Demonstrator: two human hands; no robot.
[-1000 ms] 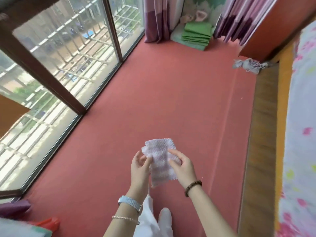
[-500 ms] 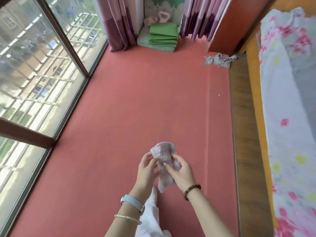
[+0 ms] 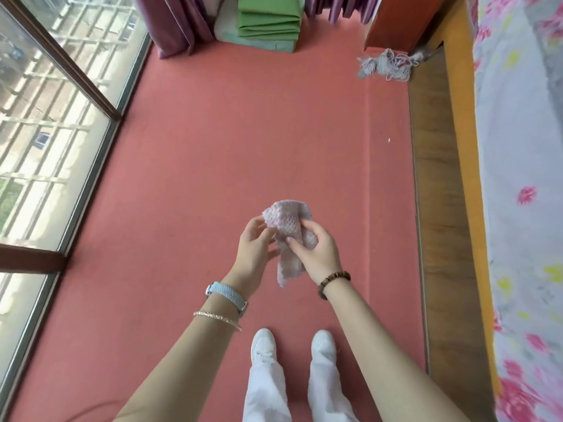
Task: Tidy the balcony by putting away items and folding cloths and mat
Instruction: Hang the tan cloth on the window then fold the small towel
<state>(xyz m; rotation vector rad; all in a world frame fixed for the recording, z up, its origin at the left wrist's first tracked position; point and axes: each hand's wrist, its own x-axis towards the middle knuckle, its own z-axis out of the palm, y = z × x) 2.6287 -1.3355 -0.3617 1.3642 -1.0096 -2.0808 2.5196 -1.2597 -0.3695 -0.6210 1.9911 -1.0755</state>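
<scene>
A small pale pink-and-white knitted cloth (image 3: 288,220) hangs between both hands above the red mat (image 3: 213,147). My left hand (image 3: 254,246) pinches its upper left edge with curled fingers. My right hand (image 3: 315,249) grips the cloth's middle, thumb across the front. The cloth is bunched and folded over at the top, and its lower end dangles below my right palm. A second crumpled pale knitted cloth (image 3: 385,67) lies on the mat's far right corner.
Folded green cloths (image 3: 268,22) are stacked at the far end beside purple curtains (image 3: 179,22). Glass windows with a brown frame (image 3: 61,117) run along the left. A wooden strip (image 3: 435,208) and a floral-covered bed (image 3: 524,178) line the right. My white shoes (image 3: 263,345) stand on the mat.
The flat-held cloth has been bunched and folded over between my hands. The view has tilted down and turned, so my feet now show.
</scene>
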